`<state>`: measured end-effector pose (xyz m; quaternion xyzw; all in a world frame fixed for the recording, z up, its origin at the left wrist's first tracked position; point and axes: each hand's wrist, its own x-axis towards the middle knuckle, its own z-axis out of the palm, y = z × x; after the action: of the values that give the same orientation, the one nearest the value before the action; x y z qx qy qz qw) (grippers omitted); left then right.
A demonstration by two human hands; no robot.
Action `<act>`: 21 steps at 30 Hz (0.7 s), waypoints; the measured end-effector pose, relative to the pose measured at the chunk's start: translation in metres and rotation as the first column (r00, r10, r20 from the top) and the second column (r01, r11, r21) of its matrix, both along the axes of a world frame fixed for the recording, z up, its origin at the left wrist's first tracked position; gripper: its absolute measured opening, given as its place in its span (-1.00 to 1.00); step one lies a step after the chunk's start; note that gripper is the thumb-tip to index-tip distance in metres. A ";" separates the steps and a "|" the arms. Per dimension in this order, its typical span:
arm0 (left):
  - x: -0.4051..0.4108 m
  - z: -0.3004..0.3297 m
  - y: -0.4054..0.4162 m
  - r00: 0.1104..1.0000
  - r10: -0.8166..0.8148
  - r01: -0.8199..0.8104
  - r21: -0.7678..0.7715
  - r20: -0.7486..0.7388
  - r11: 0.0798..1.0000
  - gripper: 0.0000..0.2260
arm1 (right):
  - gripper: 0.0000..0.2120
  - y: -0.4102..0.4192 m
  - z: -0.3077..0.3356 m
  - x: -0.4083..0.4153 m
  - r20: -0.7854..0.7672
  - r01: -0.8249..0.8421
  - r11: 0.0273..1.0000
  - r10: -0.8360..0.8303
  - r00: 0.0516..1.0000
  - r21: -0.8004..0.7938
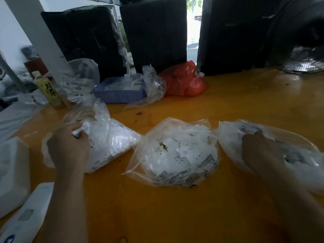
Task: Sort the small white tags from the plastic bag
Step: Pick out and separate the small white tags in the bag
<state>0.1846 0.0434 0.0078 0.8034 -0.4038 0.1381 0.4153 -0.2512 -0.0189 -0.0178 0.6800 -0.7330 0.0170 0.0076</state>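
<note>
Head view. Three clear plastic bags in a row across the middle of the orange table [228, 106], all stuffed with small white tags [177, 153]. Left bag [108, 141] gripped at its gathered top by the left hand [70, 146], fingers curled round the crumpled plastic. Middle bag [175, 155] lying untouched between the hands, mouth toward the near left, just beside both neighbours. Right bag [273, 137] close to the right edge of the frame, with the right hand [261, 151] lying on it; fingers blurred and partly hidden in the plastic, so cannot tell whether pinching or flat. Bare tabletop near, between the two forearms, and far right up to the fan [301, 50]. Near left edge crowded by a white package [12, 172] and a flat white pouch [26, 213]. Farther back on the left, a yellow drink bottle [49, 92] upright, another clear bag [78, 79] behind it, then a blue tray [119, 95] with a loose clear bag [150, 86] draped at its right side, and a red plastic bag [185, 81] just right of that. Dark wrapped bundles [154, 32] standing along the far edge, a bright gap between two of them.
</note>
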 end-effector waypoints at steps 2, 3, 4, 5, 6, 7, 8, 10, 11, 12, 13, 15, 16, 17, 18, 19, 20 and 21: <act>0.004 -0.010 -0.003 1.000 0.014 -0.017 0.120 0.025 0.993 -0.75 | -0.73 -0.003 0.000 0.002 -0.017 -0.002 1.000 0.003 1.000 0.024; 0.004 -0.014 -0.004 0.999 0.012 -0.017 0.138 0.038 0.990 -0.76 | -0.69 -0.004 0.000 0.002 -0.026 0.001 1.000 -0.001 1.000 0.011; 0.004 -0.018 -0.006 0.999 0.009 -0.017 0.147 0.053 0.989 -0.77 | -0.68 -0.005 -0.001 0.001 -0.033 0.000 1.000 0.000 0.999 -0.009; 0.003 -0.020 -0.007 0.998 0.010 -0.019 0.155 0.061 0.988 -0.77 | -0.69 -0.006 -0.002 0.001 -0.037 -0.004 1.000 0.004 0.999 -0.024; 0.004 -0.022 -0.008 0.998 0.014 -0.023 0.161 0.061 0.987 -0.77 | -0.69 -0.006 -0.002 0.000 -0.040 -0.011 0.999 0.009 0.999 -0.037; 0.004 -0.023 -0.009 0.998 0.024 -0.033 0.165 0.058 0.986 -0.77 | -0.69 -0.005 -0.003 -0.001 -0.035 -0.015 0.998 0.013 0.999 -0.057; 0.006 -0.024 -0.010 0.997 0.041 -0.050 0.168 0.058 0.985 -0.77 | -0.69 -0.004 -0.003 -0.001 -0.012 -0.019 0.995 0.018 1.000 -0.097; 0.007 -0.023 -0.010 0.994 0.057 -0.072 0.166 0.090 0.983 -0.78 | -0.77 -0.004 -0.002 -0.001 0.089 -0.019 0.973 0.040 0.995 -0.228; 0.006 -0.022 -0.009 0.992 0.037 -0.057 0.166 0.121 0.985 -0.80 | -0.80 -0.004 -0.002 0.001 0.152 -0.015 0.953 0.064 0.986 -0.302; 0.005 -0.022 -0.009 0.988 -0.001 -0.026 0.173 0.157 0.985 -0.85 | -0.81 -0.004 -0.002 0.004 0.205 -0.022 0.930 0.104 0.973 -0.366; 0.003 -0.021 -0.008 0.981 -0.041 0.004 0.191 0.187 0.982 -0.89 | -0.81 -0.002 -0.003 0.008 0.250 -0.040 0.907 0.158 0.955 -0.419; -0.001 -0.019 -0.008 0.972 -0.095 0.040 0.249 0.215 0.968 -0.89 | -0.83 0.000 -0.005 0.019 0.361 -0.055 0.871 0.258 0.896 -0.487; -0.003 -0.018 -0.009 0.970 -0.110 0.049 0.268 0.218 0.962 -0.88 | -0.83 0.002 -0.005 0.025 0.419 -0.050 0.857 0.300 0.857 -0.512; -0.006 -0.016 -0.009 0.969 -0.112 0.050 0.271 0.219 0.961 -0.88 | -0.83 0.004 -0.006 0.031 0.460 -0.044 0.841 0.338 0.821 -0.539; -0.007 -0.015 -0.008 0.969 -0.106 0.047 0.257 0.221 0.965 -0.86 | -0.83 0.005 -0.006 0.035 0.497 -0.026 0.827 0.362 0.789 -0.561; -0.008 -0.015 -0.007 0.970 -0.089 0.037 0.227 0.226 0.973 -0.82 | -0.83 0.006 -0.006 0.038 0.547 0.007 0.824 0.370 0.751 -0.567; -0.009 -0.014 -0.006 0.974 -0.053 0.010 0.191 0.222 0.982 -0.80 | -0.82 0.006 -0.006 0.040 0.613 0.047 0.835 0.363 0.702 -0.548; -0.010 -0.012 -0.005 0.979 0.002 -0.035 0.157 0.206 0.987 -0.78 | -0.82 0.007 -0.005 0.041 0.686 0.084 0.854 0.350 0.637 -0.514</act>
<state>0.1747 0.0385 -0.0039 0.8194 -0.4466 0.1913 0.3043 -0.2105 -0.0119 -0.0233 0.6367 -0.5820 0.4901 -0.1254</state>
